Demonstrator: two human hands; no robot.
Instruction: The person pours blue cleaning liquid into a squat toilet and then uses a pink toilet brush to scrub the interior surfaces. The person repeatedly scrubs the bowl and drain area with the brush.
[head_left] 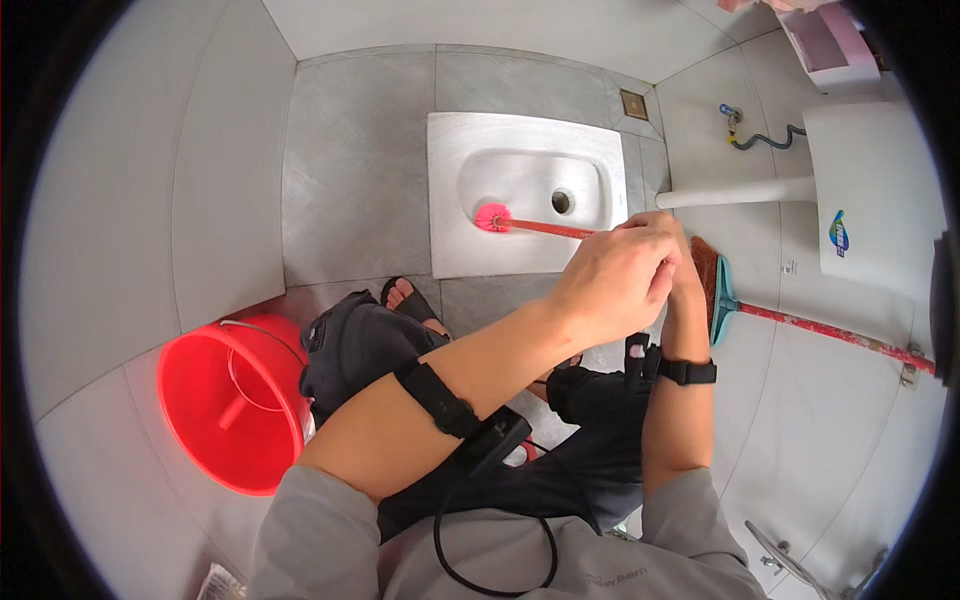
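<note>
A toilet brush with a pink round head [493,217] and a red handle [550,228] reaches into the white squat toilet [450,250]. Its bristles rest against the left part of the basin, away from the drain hole [563,202]. My left hand [622,268] is closed near the handle's upper end, with the fingers curled. Right beside it and partly behind, my right hand [672,240] is also closed at the handle. The left hand hides most of the right one's fingers and the handle's end.
A red bucket [180,400] stands on the left by the wall. A broom [718,290] with a red handle leans at the right wall, below a white cistern [870,190] and its pipe [740,192]. A floor drain [633,104] lies in the far corner.
</note>
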